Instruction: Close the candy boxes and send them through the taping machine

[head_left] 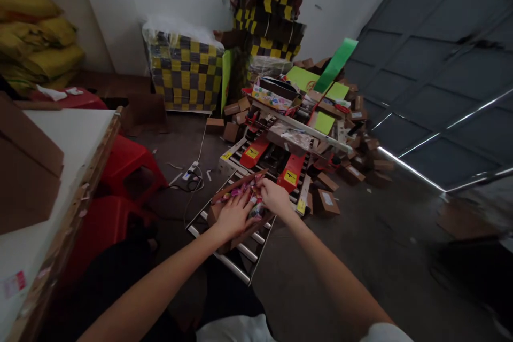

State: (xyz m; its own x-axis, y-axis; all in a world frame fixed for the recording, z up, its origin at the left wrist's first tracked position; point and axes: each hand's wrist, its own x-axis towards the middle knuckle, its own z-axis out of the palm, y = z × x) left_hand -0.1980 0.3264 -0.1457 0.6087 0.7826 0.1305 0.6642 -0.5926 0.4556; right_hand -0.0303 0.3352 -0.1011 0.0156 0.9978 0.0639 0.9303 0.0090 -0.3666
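Observation:
An open cardboard box (214,215) filled with small colourful wrapped packets (236,191) rests on the roller conveyor (247,251) in front of me. My left hand (234,218) lies flat on the packets with its fingers stretched out. At the right side of the box, my right hand (274,196) has its fingers curled in over the packets, close to the rim. What those fingers hold, if anything, is hidden.
Beyond the box stands a taping machine with red side guides (292,172). A white-topped table (80,133) and red stools (130,168) are on the left. A power strip (190,171) with cables lies on the floor. Loose cardboard boxes (325,200) are piled right of the machine.

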